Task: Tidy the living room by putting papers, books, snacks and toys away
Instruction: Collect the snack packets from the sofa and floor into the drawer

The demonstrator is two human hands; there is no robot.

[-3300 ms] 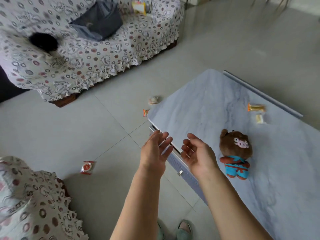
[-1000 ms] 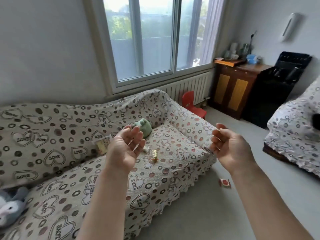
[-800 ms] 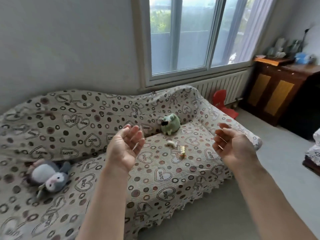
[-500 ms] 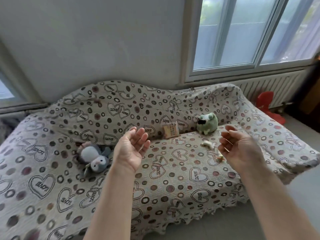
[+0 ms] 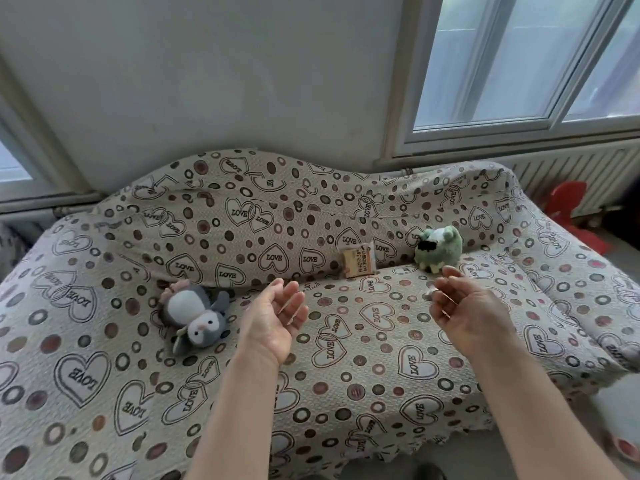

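Sofa [image 5: 104,393] holds toys; right hand [image 5: 464,317] hides a small pale item.

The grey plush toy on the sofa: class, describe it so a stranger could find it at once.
Start at the sofa draped in a cover printed with hearts and circles. On its seat, left of the person's left hand, lies the grey plush toy. Unlike the green plush toy on the right, it is grey with a white belly and lies head toward the camera.
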